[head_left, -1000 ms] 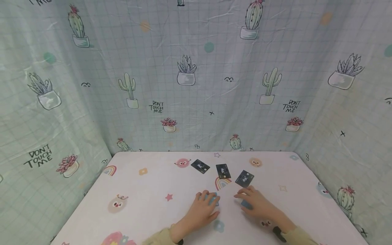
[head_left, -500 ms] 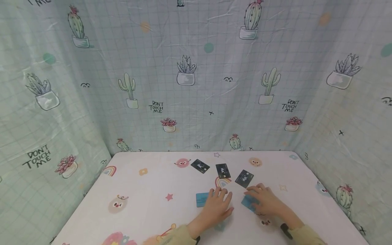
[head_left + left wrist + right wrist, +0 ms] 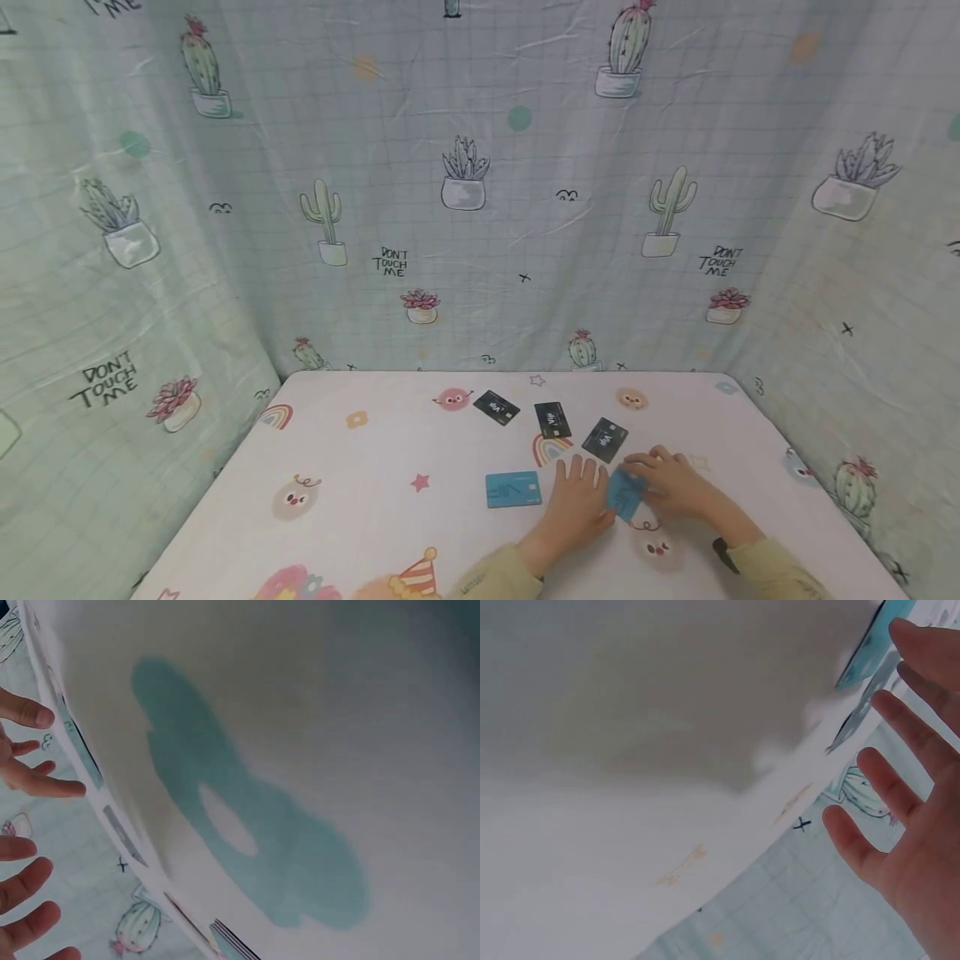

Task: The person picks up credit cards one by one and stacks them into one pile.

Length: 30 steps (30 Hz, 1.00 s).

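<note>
So the blue card [image 3: 625,493] is on the right half of the table [image 3: 360,467], just right of the left grip [image 3: 576,504] and just left of the right grip [image 3: 670,485], so honestly neither one's clearly nearer. Looks like its long side runs roughly near to far with a bit of a slant, though the right fingers cover part of it. Both grips are unclenched, left fingers spread flat and pointing far, right ones loose by the card's right edge.

We read "Vip" on three black rectangular cards [image 3: 605,440] and "DON'T TOUCH ME" on pale-green cactus-printed fabric [image 3: 487,250].
</note>
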Each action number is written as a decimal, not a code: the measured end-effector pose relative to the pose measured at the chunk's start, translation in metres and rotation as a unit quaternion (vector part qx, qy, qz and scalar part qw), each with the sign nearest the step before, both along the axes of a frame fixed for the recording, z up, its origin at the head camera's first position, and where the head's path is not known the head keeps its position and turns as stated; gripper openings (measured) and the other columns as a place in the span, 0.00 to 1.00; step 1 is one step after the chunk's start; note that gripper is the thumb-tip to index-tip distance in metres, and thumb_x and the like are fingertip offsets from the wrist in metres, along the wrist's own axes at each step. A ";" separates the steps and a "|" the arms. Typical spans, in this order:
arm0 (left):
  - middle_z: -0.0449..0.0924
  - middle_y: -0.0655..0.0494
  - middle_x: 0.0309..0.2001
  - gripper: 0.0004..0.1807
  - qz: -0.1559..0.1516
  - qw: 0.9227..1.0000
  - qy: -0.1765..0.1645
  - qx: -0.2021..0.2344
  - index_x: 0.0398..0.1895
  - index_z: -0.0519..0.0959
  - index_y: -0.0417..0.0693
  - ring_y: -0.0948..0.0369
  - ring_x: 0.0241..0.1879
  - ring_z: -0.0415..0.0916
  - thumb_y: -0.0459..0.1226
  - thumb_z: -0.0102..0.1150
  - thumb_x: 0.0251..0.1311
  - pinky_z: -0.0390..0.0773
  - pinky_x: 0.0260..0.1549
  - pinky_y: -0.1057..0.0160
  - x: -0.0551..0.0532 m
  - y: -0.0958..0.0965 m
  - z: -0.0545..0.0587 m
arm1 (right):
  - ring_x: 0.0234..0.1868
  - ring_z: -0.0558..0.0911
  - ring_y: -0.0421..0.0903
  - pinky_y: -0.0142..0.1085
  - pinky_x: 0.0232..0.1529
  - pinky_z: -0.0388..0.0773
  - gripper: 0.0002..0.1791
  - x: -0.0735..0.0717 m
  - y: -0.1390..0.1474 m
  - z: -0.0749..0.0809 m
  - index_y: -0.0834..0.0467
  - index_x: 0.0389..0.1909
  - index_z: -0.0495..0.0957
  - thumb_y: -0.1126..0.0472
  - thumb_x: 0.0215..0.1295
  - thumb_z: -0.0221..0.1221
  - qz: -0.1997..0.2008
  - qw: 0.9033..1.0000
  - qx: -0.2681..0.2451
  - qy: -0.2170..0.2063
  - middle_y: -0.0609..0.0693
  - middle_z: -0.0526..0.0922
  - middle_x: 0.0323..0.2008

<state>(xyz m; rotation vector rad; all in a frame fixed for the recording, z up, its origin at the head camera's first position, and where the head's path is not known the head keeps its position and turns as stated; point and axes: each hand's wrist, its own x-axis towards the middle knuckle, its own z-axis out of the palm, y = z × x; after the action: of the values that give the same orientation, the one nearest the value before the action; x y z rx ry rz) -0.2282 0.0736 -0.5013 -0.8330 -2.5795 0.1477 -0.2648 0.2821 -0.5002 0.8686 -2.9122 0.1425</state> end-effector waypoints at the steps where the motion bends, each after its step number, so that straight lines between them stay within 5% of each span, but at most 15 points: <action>1: 0.72 0.55 0.51 0.30 0.003 1.000 -0.001 -0.005 0.55 0.69 0.52 0.56 0.55 0.66 0.59 0.47 0.55 0.69 0.52 0.53 -0.001 0.003 -0.001 | 0.42 0.67 0.43 0.42 0.39 0.66 0.26 0.000 0.002 0.000 0.49 0.53 0.71 0.60 0.49 0.61 -0.002 1.000 0.001 -0.004 0.46 0.74 0.52; 17: 0.72 0.56 0.50 0.37 0.087 0.991 -0.028 -0.095 0.53 0.70 0.57 0.59 0.52 0.66 0.70 0.40 0.48 0.67 0.49 0.55 -0.011 0.024 -0.011 | 0.40 0.67 0.41 0.37 0.36 0.66 0.26 -0.001 0.007 0.000 0.52 0.55 0.70 0.57 0.52 0.60 0.009 0.999 -0.004 -0.039 0.49 0.72 0.55; 24: 0.72 0.56 0.50 0.34 0.085 0.990 -0.035 -0.109 0.52 0.71 0.64 0.59 0.52 0.65 0.70 0.38 0.49 0.66 0.50 0.55 -0.013 0.020 -0.013 | 0.43 0.69 0.44 0.46 0.42 0.71 0.26 -0.001 0.003 -0.004 0.53 0.53 0.72 0.55 0.49 0.61 -0.010 0.999 -0.004 -0.039 0.47 0.72 0.55; 30: 0.72 0.58 0.49 0.28 0.033 0.993 -0.044 -0.104 0.52 0.72 0.64 0.60 0.51 0.66 0.64 0.42 0.53 0.68 0.48 0.56 -0.016 0.011 -0.009 | 0.43 0.69 0.45 0.46 0.41 0.72 0.25 0.002 0.000 -0.003 0.56 0.49 0.74 0.53 0.48 0.62 0.005 1.000 -0.006 -0.013 0.48 0.75 0.49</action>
<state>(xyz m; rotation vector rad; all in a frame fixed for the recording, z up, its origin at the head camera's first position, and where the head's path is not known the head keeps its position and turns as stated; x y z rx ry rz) -0.2445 0.0850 -0.5105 -0.8437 -2.7092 0.4155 -0.2629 0.2825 -0.5032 0.8851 -2.9285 0.1738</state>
